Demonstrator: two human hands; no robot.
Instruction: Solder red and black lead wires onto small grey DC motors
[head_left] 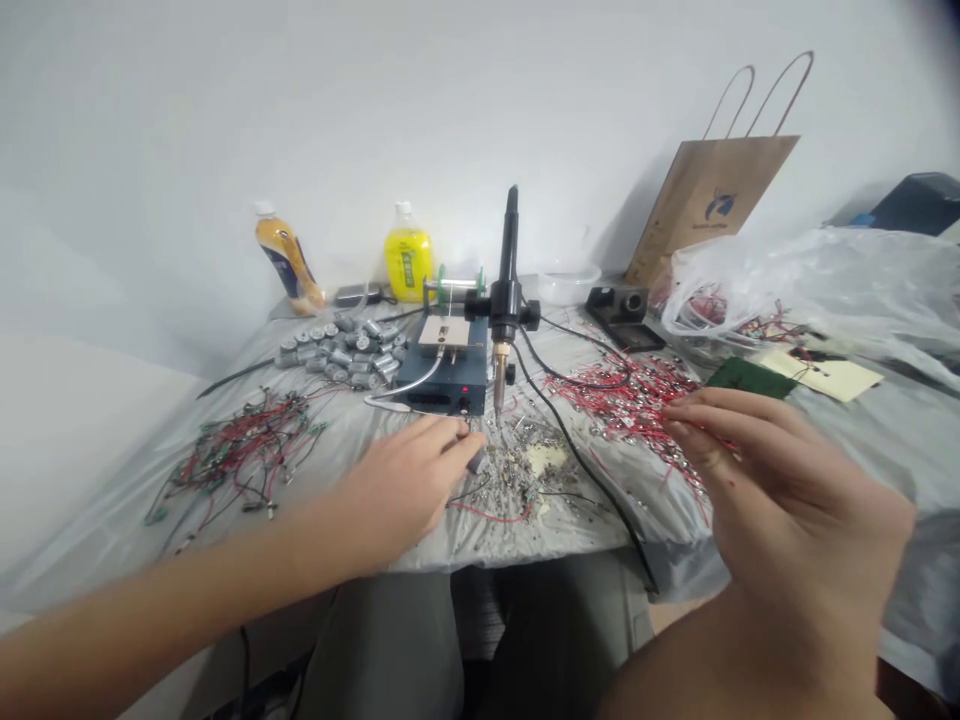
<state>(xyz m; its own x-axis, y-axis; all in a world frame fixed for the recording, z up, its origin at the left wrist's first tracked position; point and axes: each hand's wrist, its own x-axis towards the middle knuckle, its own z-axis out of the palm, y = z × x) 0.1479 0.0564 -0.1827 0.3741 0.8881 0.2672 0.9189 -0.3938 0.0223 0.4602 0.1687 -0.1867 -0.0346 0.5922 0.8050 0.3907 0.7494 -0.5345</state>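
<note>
My left hand (416, 475) is closed around a small grey motor (477, 460), of which only a dark end shows beyond the thumb. Just above and to the right of it, the tip of an upright soldering iron (500, 385) points down from its black clamp. A red wire (495, 517) and a black wire lie below that hand. On the right, my right hand (780, 480) has its thumb and fingertips pinched together in front of a heap of red wires (630, 395). What the pinch holds, if anything, is too small to make out.
Silver motors (345, 350) are heaped left of the blue soldering unit (439, 380). Red and black wired parts (240, 445) lie further left. Solder scraps (517, 470) cover the middle. A black cable (592, 475) crosses the table. Behind stand bottles (409, 255) and a paper bag (709, 200).
</note>
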